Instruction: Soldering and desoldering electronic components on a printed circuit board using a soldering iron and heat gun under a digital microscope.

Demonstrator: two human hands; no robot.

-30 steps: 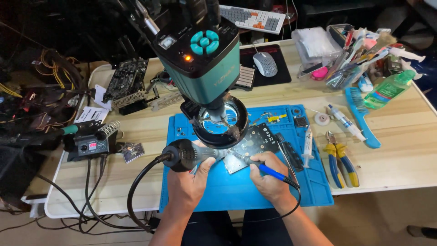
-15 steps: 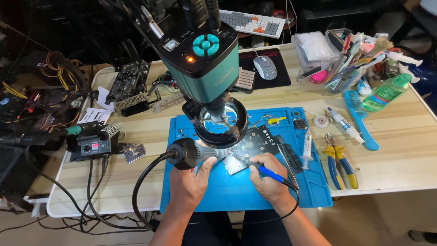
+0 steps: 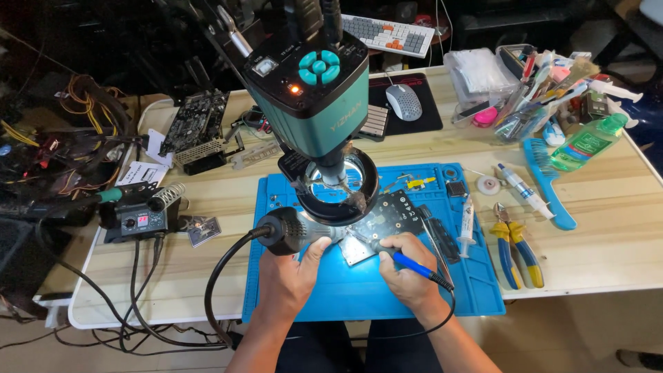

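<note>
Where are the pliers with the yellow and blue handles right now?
The pliers lie on the wooden table right of the blue mat, below the syringe, untouched.

Little changes. The left hand (image 3: 293, 273) with the hot-air wand (image 3: 290, 231) sits slightly further left of the board (image 3: 387, 217) than a second ago, and its cable (image 3: 221, 276) loop bows wider. The view drifts a touch.

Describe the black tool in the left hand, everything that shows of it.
The hot-air handpiece is a thick black barrel, plastic by its look, lying nearly level above the blue mat, with its nozzle end aimed right toward the dark circuit board under the microscope's ring light. The left hand grips it from below. A black cable loops from its rear down past the table edge.
</note>
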